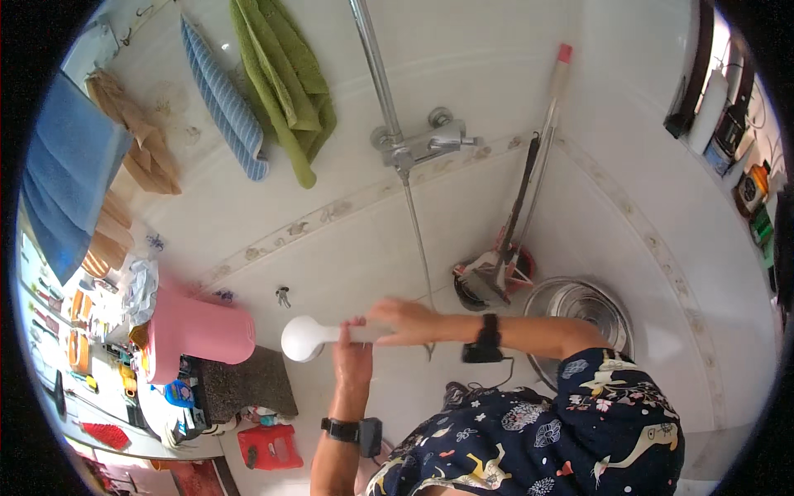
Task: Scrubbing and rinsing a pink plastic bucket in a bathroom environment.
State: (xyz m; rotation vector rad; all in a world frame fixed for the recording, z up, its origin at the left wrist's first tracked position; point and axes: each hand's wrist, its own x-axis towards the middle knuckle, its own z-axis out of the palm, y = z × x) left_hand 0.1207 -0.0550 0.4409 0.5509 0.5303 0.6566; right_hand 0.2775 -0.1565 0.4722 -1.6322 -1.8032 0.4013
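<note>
A white shower head [303, 339] with a round head and a straight handle is held level in front of me. My left hand [354, 364] is closed round its handle from below, close to the round head. At the handle's other end is my right hand [407, 321], slightly blurred, its fingers and thumb on either side of the handle. From the chrome mixer tap [434, 143] on the wall, a thin metal hose [416, 223] hangs down behind my right wrist. Where the hose meets the handle cannot be made out.
A pink bin [207, 331] stands on a dark stone block [256, 384] at the left, above a red bag [270, 447]. A broom and dustpan [494, 277] lean in the corner beside a metal basin [579, 302]. Green [285, 91] and blue towels [222, 99] hang above.
</note>
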